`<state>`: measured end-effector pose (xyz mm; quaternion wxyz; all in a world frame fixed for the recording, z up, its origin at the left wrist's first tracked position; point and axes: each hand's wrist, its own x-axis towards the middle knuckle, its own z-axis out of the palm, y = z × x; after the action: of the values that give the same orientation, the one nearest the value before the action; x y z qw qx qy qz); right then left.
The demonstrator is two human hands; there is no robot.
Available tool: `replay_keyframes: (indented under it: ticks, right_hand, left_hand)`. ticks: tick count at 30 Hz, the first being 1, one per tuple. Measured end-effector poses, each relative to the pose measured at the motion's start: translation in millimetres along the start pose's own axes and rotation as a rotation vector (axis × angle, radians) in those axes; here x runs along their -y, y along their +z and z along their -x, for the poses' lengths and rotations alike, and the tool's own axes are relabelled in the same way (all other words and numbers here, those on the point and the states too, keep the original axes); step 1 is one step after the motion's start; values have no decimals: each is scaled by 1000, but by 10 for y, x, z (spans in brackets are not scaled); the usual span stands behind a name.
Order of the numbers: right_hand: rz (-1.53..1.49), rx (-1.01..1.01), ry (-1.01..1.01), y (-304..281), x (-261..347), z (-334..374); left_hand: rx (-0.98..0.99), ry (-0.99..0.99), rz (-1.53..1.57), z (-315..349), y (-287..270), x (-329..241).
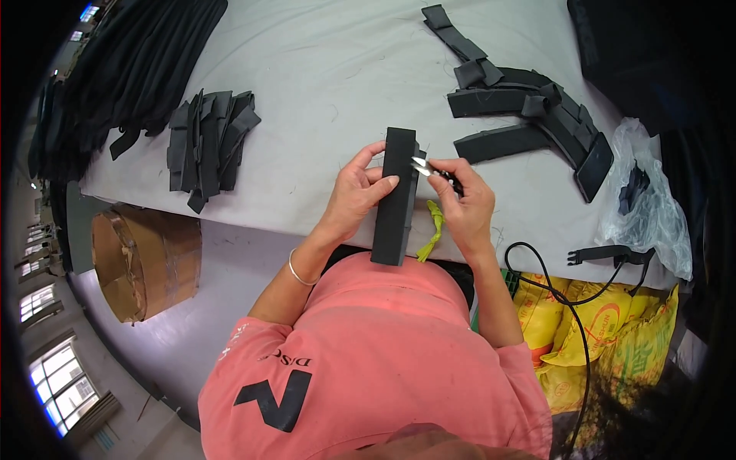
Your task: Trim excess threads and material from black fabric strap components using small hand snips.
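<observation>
Clear plastic bag (652,207) holds black bits. Left hand (354,192) grips black strip (397,195); right hand (468,203) pinches small snips (429,170) w/ blades at strip.

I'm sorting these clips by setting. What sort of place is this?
Probably a sewing or garment workshop. Stacks of cut black fabric pieces lie on a cloth-covered worktable; the left hand holds one black piece while the right hand trims it with small snips.

Left hand (357,189) and right hand (468,201) both closed, gripping.
</observation>
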<state>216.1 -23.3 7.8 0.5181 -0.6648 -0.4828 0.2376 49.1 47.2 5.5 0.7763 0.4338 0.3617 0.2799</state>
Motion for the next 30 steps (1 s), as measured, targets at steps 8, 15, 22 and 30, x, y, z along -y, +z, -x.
replay_keyframes:
  ticks: [8,15,22,30]
  right_hand:
    - [333,24,-318,132,25,-37]
    - [371,34,-307,100,7,-67]
    - [317,-10,-263,14,19,-175]
    - [459,157,-334,-119,77,-222]
  left_hand:
    - [43,70,-108,0,9,13]
    - [49,40,-111,6,-6,18]
    - [94,18,-334,15,-69,-25]
    - [-72,410,-1035,66,-29,-42]
